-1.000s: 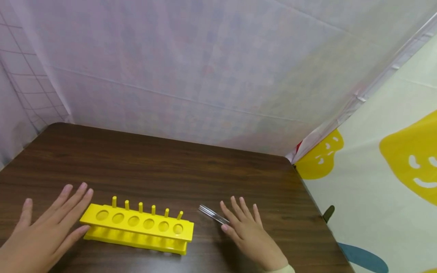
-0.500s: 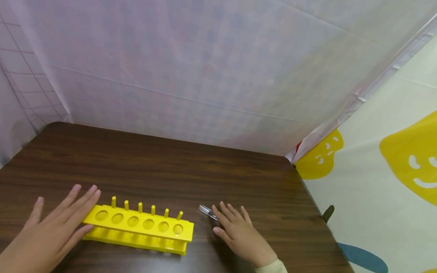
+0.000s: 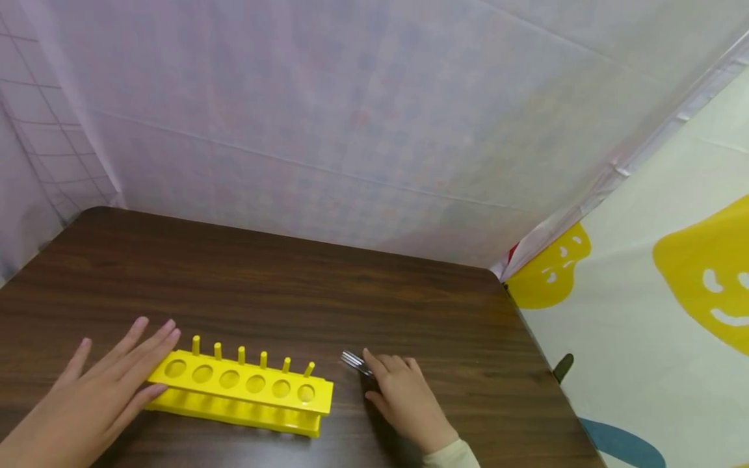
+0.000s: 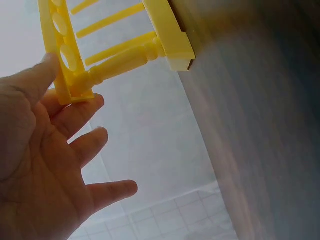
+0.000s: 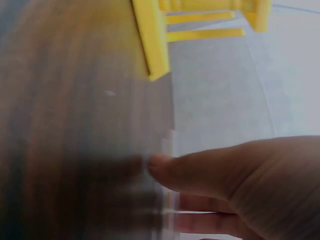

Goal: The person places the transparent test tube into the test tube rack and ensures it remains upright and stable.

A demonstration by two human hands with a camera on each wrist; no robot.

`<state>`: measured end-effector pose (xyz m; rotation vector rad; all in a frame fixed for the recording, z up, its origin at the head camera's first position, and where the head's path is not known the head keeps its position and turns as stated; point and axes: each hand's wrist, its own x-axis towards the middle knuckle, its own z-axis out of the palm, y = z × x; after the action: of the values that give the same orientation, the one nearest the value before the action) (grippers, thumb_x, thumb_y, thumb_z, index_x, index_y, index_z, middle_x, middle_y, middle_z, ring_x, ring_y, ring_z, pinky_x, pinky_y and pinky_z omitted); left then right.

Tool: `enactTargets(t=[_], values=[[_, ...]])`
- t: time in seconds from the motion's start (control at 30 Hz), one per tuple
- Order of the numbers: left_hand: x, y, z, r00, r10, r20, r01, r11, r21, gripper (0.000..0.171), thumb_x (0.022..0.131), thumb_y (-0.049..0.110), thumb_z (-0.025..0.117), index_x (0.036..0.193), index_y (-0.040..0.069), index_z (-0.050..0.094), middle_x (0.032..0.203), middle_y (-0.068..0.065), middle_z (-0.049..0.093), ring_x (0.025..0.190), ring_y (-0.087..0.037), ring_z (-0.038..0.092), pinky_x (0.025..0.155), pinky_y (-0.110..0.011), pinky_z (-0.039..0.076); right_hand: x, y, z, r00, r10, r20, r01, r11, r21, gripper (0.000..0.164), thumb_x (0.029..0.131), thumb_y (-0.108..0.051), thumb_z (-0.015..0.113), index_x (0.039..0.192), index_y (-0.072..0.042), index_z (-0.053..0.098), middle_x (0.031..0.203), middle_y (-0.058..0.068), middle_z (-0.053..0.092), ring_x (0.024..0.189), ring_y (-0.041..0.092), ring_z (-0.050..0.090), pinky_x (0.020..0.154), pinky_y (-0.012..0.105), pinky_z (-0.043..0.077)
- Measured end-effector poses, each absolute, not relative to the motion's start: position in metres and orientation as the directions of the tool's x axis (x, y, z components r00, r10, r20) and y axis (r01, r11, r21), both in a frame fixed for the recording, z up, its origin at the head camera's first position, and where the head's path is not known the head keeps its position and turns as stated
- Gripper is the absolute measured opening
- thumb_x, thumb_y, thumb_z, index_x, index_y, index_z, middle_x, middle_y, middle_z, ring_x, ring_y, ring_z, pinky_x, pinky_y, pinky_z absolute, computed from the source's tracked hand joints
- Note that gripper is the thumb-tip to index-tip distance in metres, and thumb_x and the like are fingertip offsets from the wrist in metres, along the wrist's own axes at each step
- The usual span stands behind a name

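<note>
- A yellow rack (image 3: 242, 382) stands upright on the brown desk (image 3: 281, 279), in the lower left-centre of the head frame, slanting slightly down toward the right.
- Six round holes run in a row along its top plate, with a row of six short pegs (image 3: 241, 355) sticking up along the far side.
- The left hand (image 3: 114, 387), at lower left, is at the rack's left end; its thumb and index finger lie on either side of the top plate and lightly pinch it, while the remaining fingers are spread well apart.
- A few thin shiny sticks (image 3: 354, 361) lie together on the desk, at lower centre, just right of the rack and apart from it.
- The right hand (image 3: 405, 398) is over the lower part of these sticks, covering it; its fingers are half bent and its thumb stands off from the index finger. The right wrist view is blurred, so I cannot tell whether it has hold of them.
- A pale sleeve (image 3: 450, 455) shows at the right wrist, near the bottom edge.
- Behind the desk, a whitish curtain (image 3: 328, 117) fills the upper frame.
- A cream cloth (image 3: 638, 221) with yellow smiling shapes hangs at the right side.
</note>
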<state>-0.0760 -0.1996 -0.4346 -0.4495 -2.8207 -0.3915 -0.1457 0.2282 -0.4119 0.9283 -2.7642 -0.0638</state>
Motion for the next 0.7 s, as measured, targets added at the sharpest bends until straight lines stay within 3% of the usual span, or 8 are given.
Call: enactTargets(t=[0.2,0.57,0.7], values=[[-0.076,-0.198,-0.433,-0.953,0.234,0.194,0.284,0.914,0.289,0.076,0.106,0.034,0.06,0.167,0.021,0.016,0.164,-0.019,0.032,0.156,-0.04,0.01,0.114,-0.074,-0.008,-0.149,0.223,-0.421,-0.756,-0.58,0.304,-0.562,0.813,0.152,0.055,0.082,-0.023,0.089,0.129,-0.004,0.07,0.109,0.002,0.074,0.095,0.018,0.068,0.079,0.035,0.051],[-0.077,-0.198,-0.433,-0.963,0.218,0.159,0.259,0.914,0.313,0.075,0.106,0.033,0.061,0.166,0.021,0.018,0.165,-0.018,0.03,0.155,-0.043,0.012,0.113,-0.079,-0.001,-0.153,0.221,-0.424,-0.723,-0.59,0.359,-0.574,0.802,0.164,0.027,0.077,-0.02,0.092,0.096,-0.011,0.075,0.089,-0.002,0.072,0.081,0.016,0.067,0.072,0.032,0.047],[-0.076,-0.199,-0.433,-0.962,0.218,0.165,0.261,0.913,0.314,0.076,0.106,0.033,0.06,0.167,0.022,0.017,0.165,-0.018,0.031,0.155,-0.042,0.013,0.112,-0.079,0.001,-0.154,0.222,-0.424,-0.706,-0.595,0.385,-0.572,0.799,0.185,0.026,0.075,-0.021,0.093,0.085,-0.013,0.07,0.081,-0.003,0.07,0.074,0.015,0.067,0.07,0.032,0.046]])
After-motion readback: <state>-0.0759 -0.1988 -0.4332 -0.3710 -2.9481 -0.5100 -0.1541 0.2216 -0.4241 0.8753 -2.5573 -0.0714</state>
